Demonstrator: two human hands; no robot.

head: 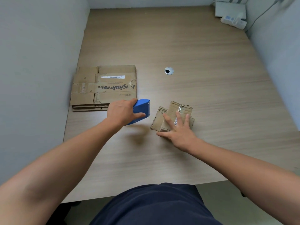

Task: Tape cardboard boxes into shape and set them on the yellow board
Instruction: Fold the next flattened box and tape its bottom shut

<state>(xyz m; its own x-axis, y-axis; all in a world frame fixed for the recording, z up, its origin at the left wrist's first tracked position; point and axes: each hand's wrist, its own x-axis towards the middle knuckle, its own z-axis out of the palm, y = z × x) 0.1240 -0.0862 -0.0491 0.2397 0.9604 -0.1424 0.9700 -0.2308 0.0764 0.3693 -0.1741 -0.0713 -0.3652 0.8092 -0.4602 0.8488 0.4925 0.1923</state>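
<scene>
Right hand (178,132) spread flat on small box (176,108), long axis running away; left hand (121,112) grips blue dispenser (142,106), pointing right.

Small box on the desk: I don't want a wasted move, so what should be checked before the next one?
1. Hold on small box: ok, right hand lies flat on it.
2. Seam under tape strip: ok, shiny strip shows on top.
3. Closed side flaps: not ok, they splay outward.
4. Grip on tape dispenser: ok, left hand holds it.
5. Reach to yellow board: cannot tell, not in view.
</scene>
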